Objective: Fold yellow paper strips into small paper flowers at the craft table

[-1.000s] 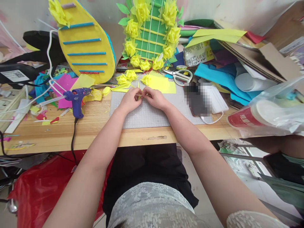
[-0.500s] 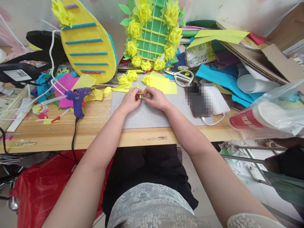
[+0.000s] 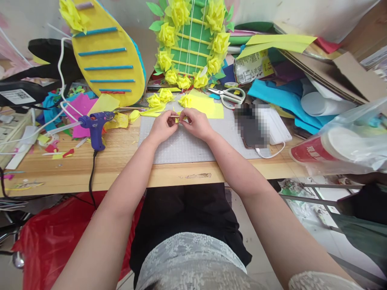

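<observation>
Above the grey cutting mat [image 3: 181,149], my two hands meet with fingertips nearly touching. My left hand [image 3: 163,128] is closed in a pinch on a thin stick [image 3: 174,116], which runs across toward the other hand. My right hand [image 3: 197,125] is closed too, its thumb and fingers pinched at the stick's right end. A bit of yellow paper shows by the fingertips, mostly hidden. Just beyond lie yellow paper flowers [image 3: 165,95] and yellow paper sheets [image 3: 208,105].
A purple glue gun [image 3: 96,129] stands at the left. Scissors [image 3: 231,96], a phone [image 3: 250,129] and a bagged cup [image 3: 314,149] are at the right. Behind stand a yellow striped board [image 3: 111,60] and a green flower-edged board [image 3: 193,44]. Blue paper [image 3: 278,96] is heaped back right.
The view has shifted slightly. More of the thin stick shows between my hands, and my fingers have moved a little around it. Things on the table lie as before.
</observation>
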`<action>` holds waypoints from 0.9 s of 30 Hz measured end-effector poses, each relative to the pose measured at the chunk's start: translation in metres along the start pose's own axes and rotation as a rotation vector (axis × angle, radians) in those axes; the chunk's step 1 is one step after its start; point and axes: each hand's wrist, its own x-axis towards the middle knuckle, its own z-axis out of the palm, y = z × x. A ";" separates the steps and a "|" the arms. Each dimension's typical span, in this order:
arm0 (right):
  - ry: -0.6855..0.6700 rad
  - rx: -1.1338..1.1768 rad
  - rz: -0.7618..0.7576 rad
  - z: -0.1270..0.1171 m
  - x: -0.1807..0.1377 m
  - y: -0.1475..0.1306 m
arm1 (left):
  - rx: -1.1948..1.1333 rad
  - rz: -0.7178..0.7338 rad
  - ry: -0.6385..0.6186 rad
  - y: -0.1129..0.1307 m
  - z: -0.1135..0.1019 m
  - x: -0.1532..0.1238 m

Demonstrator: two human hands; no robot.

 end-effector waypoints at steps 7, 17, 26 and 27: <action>-0.016 -0.037 -0.024 0.001 0.001 -0.001 | 0.007 -0.027 0.016 -0.001 0.001 0.000; -0.027 0.020 -0.006 -0.001 0.001 -0.006 | 0.033 -0.032 0.018 0.004 0.000 -0.001; 0.006 0.050 -0.002 0.002 0.001 -0.003 | 0.019 -0.052 0.021 0.004 0.001 0.000; 0.011 0.054 -0.001 0.002 0.001 -0.003 | 0.022 -0.051 0.021 0.004 0.001 0.000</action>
